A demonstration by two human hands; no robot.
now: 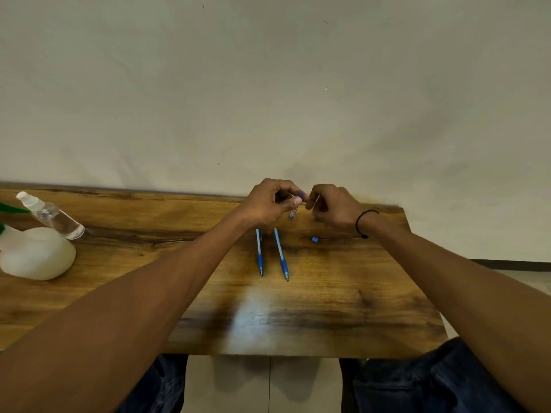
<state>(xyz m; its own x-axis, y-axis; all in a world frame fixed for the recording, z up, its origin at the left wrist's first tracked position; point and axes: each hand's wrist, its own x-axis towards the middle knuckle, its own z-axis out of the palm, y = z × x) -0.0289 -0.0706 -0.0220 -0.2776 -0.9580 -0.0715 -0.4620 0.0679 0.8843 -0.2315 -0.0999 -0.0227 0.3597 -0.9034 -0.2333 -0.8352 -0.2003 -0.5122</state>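
Wooden table (343,308) by a plain wall: blue pen (260,254) + 2nd pen (281,254) lie side by side, look done imo. Left hand (268,204) pinches the 3rd pen barrel (292,214) up over the table's far side. Right hand (337,210) pinches a thin bit (316,201) at its end, and the blue cap (314,239) on the table is prob still to fit.
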